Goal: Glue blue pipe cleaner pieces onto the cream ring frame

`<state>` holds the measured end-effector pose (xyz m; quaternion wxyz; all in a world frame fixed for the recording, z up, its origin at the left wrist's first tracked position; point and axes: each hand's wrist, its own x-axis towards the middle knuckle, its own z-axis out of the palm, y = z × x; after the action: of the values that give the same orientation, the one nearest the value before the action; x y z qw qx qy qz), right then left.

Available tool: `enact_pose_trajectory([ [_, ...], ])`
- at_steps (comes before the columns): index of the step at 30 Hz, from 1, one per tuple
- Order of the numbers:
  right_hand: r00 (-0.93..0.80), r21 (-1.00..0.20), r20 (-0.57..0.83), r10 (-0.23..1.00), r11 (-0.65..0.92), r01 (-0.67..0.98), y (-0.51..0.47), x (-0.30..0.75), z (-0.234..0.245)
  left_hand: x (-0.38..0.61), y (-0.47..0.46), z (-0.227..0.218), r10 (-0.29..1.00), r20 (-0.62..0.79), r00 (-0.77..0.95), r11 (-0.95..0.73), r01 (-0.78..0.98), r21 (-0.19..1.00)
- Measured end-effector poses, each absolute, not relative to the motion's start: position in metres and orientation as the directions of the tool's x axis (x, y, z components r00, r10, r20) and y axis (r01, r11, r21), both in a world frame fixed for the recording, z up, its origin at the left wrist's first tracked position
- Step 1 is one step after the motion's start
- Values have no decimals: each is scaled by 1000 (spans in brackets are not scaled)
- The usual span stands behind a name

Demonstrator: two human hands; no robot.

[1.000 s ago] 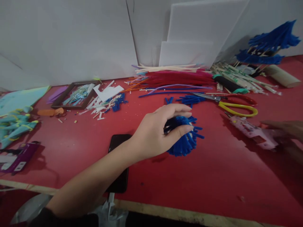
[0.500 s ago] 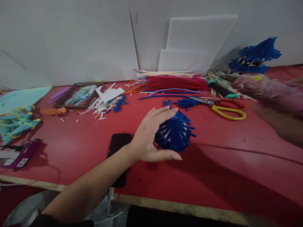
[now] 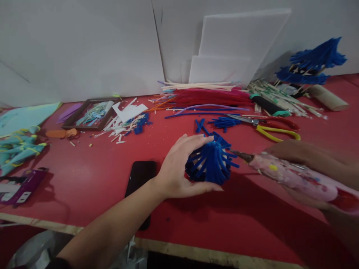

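Note:
My left hand curves around a blue cone-shaped piece made of pipe cleaners, thumb on the near side and fingers on the far side. Short blue strips fan down from its peak like a little roof. From the right, my right hand grips a pink, glue-stained hot glue gun. The gun's dark nozzle points at the right side of the blue piece, close to its strip ends; whether it touches cannot be made out. Cut blue pipe-cleaner pieces lie just behind the blue piece.
Yellow-and-red-handled scissors and black-and-green pliers lie beyond the gun. Long pipe cleaners are stacked by the wall. A blue-roofed model stands back right. A phone lies beside my left forearm; a brown tray sits back left.
The glue gun has come left and down from the upper right, bringing its nozzle up to the blue piece. My left hand keeps its hold, almost still.

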<state>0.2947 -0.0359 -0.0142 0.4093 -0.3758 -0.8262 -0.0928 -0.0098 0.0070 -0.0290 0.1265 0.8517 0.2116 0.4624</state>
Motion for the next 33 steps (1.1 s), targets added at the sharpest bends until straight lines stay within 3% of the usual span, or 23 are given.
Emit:
enact_pose_trajectory([
  [5, -467, -219, 657, 592, 742, 633, -41, 301, -12, -11, 7, -29, 474, 720, 507, -881, 274, 387],
  [8, -513, -186, 626, 587, 752, 632, -39, 302, -12, -10, 6, -27, 473, 725, 501, -881, 294, 371],
  [12, -475, -182, 692, 543, 769, 613, -35, 298, -15, -9, 7, -27, 492, 720, 489, -870, 299, 392],
  [19, -342, -271, 591, 731, 579, 769, -55, 283, -12, -6, 11, -31, 440, 757, 484, -898, 230, 375],
  [27, -335, -309, 596, 730, 594, 743, -56, 276, -6, -5, 12, -27, 413, 766, 493, -910, 185, 371],
  [33, -430, -219, 622, 654, 674, 706, -48, 288, -5, -5, 12, -26, 405, 766, 500, -914, 192, 358],
])
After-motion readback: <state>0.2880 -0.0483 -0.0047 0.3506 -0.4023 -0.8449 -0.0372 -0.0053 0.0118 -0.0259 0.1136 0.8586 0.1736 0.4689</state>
